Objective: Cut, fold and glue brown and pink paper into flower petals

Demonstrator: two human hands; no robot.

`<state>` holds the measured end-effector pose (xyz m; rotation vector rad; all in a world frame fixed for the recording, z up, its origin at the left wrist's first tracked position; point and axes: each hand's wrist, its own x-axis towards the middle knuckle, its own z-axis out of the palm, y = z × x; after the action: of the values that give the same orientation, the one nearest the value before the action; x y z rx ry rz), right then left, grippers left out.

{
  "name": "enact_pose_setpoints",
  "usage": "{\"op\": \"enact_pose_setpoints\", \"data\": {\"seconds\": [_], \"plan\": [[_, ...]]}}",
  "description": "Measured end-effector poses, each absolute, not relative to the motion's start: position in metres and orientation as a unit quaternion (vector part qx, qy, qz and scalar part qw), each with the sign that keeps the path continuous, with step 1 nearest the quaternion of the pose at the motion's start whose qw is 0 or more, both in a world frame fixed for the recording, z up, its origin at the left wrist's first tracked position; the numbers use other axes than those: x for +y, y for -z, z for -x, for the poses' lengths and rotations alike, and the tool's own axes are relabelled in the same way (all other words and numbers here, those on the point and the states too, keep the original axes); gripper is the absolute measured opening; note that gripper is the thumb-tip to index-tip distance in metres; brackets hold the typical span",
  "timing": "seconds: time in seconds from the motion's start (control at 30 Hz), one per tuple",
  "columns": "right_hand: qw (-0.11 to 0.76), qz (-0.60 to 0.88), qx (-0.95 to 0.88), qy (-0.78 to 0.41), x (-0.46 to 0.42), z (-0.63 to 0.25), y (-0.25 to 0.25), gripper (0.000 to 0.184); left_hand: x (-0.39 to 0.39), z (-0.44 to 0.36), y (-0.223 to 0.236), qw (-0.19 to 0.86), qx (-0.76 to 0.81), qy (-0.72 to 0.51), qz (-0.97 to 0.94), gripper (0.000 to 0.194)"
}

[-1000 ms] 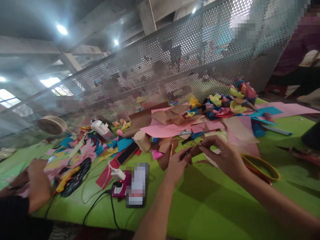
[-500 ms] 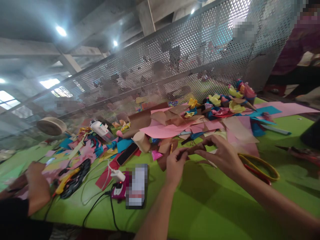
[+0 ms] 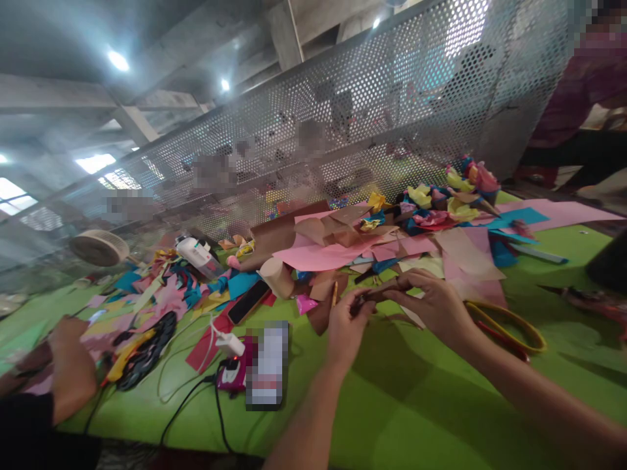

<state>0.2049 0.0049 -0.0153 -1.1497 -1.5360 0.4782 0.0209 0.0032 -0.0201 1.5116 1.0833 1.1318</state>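
Note:
A narrow brown strip of folded or rolled paper is stretched between my two hands, above the green table. My left hand pinches its near left end, with the fingertips partly hiding it. Thumb and fingers of my right hand grip the other end. Just beyond the left hand lie a pencil, brown paper pieces and a bright pink scrap. Looped yellow and red handles rest beside my right forearm.
A phone, a magenta power socket and cables lie left of my forearm. Pink and brown sheets and paper flowers cover the back, before a perforated metal screen. Another person's arm is at far left.
My left hand has turned slightly at the wrist and its fingers have shifted on the brown paper. My right hand has moved a little, still gripping it.

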Motion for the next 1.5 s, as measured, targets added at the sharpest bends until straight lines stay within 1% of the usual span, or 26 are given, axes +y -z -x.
{"op": "enact_pose_setpoints", "data": {"seconds": [0.1,0.17,0.33,0.43,0.53,0.67,0.77,0.9,1.07,1.2,1.5], "plan": [[0.550,0.483,-0.651,-0.200,0.006,-0.206,0.017,0.037,0.004,-0.021,0.019,0.503,0.432,-0.457,-0.593,0.045],[0.555,0.479,-0.649,-0.200,0.007,-0.206,0.018,0.038,0.005,-0.021,0.018,0.522,0.425,-0.458,-0.581,0.050],[0.569,0.470,-0.643,-0.208,0.006,-0.202,0.015,0.036,0.009,-0.022,0.019,0.560,0.415,-0.479,-0.534,0.047],[0.570,0.461,-0.647,-0.213,0.005,-0.203,0.013,0.033,0.011,-0.021,0.020,0.603,0.404,-0.478,-0.494,0.044],[0.567,0.461,-0.651,-0.206,0.006,-0.206,0.012,0.031,0.012,-0.019,0.018,0.646,0.397,-0.452,-0.470,0.042],[0.547,0.454,-0.671,-0.211,0.007,-0.210,0.008,0.029,0.014,-0.011,0.011,0.681,0.397,-0.383,-0.481,0.045],[0.525,0.436,-0.696,-0.223,0.006,-0.213,0.002,0.026,0.015,-0.006,0.008,0.681,0.405,-0.345,-0.503,0.045],[0.513,0.416,-0.719,-0.216,0.005,-0.216,-0.002,0.019,0.015,-0.004,0.007,0.675,0.398,-0.331,-0.526,0.047],[0.552,0.426,-0.699,-0.159,0.008,-0.216,0.005,0.021,0.015,-0.004,0.008,0.645,0.389,-0.340,-0.562,0.047],[0.564,0.445,-0.679,-0.150,0.009,-0.216,0.009,0.020,0.014,-0.005,0.011,0.609,0.402,-0.358,-0.582,0.041],[0.574,0.463,-0.652,-0.172,0.010,-0.216,0.008,0.022,0.011,-0.009,0.011,0.655,0.380,-0.362,-0.544,0.047]]}}
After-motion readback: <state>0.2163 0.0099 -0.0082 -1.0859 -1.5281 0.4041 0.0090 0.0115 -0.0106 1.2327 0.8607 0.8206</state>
